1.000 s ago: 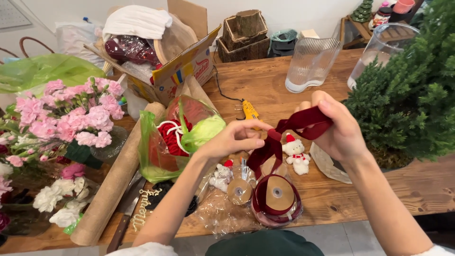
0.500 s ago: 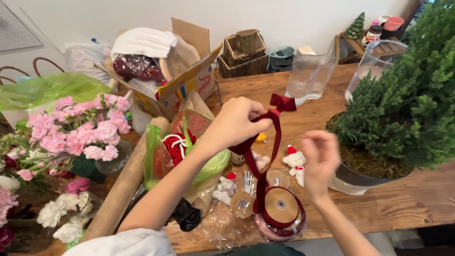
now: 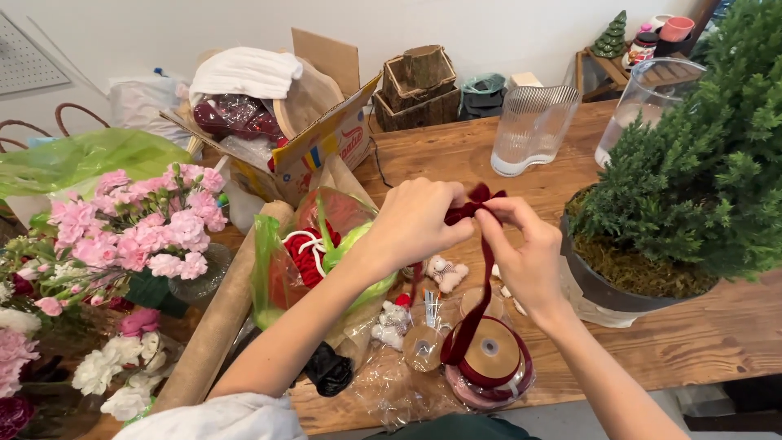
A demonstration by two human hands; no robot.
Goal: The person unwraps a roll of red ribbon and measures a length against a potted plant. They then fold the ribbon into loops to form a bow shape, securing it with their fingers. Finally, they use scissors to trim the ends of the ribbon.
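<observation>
While both of your hands meet above the tabletop [image 3: 456, 155], the dark red ribbon [image 3: 486, 269] runs between them and its spool [image 3: 489, 358]. Left hand [image 3: 415, 224]: grip clenched on the ribbon's upper end, pinched at the looped part. Right hand [image 3: 525, 248]: grip likewise closed on the ribbon, fingertips just beside those of the left. The ribbon's long axis is near vertical; it drops from the pinch, passing in front of the right palm, to the spool, which lies flat near the front edge of the tabletop, directly below the right hand. The right hand is therefore the nearer to the hanging length and the spool. A potted conifer [image 3: 692, 163] stands to the right, pink flowers [image 3: 138, 228] to the left.
</observation>
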